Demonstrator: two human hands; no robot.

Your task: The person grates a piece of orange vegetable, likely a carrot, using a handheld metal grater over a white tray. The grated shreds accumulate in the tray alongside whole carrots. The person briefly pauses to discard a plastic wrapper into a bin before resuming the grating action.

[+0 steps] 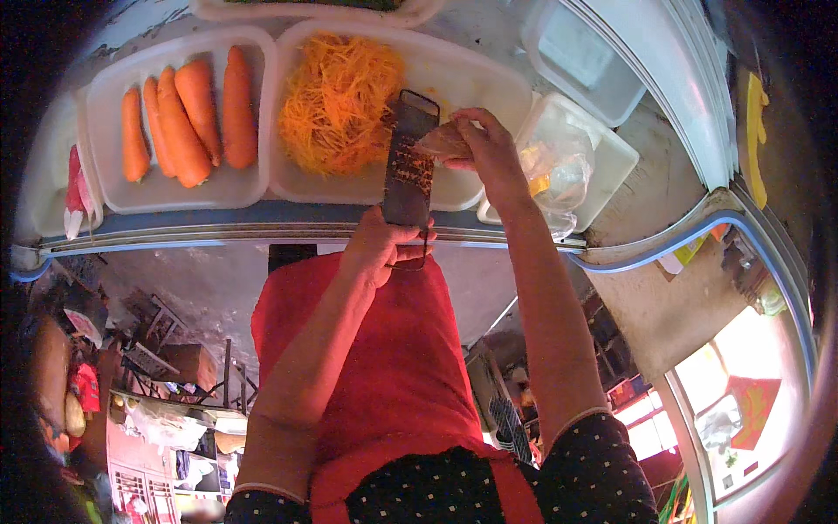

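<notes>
My left hand (386, 249) grips the lower end of a flat metal grater (410, 164), which slopes over the front of a white plastic tub (471, 72). A large heap of shredded carrot (340, 105) fills the left part of that tub, and orange bits cling to the grater's face. Held against the grater's upper right side is a brownish, pointed piece, perhaps a vegetable, in my right hand (481, 147); my fingers partly cover it. In the adjoining tub (265, 131) on the left lie several whole carrots (180, 124).
Right of the shreds, a smaller tub (615, 164) holds a clear plastic bag (566, 164). An empty-looking translucent container (596, 72) stands behind it. At far left, a tub holds a pinkish-red root vegetable (73, 190). A metal-framed counter edge (216, 230) runs between me and the tubs.
</notes>
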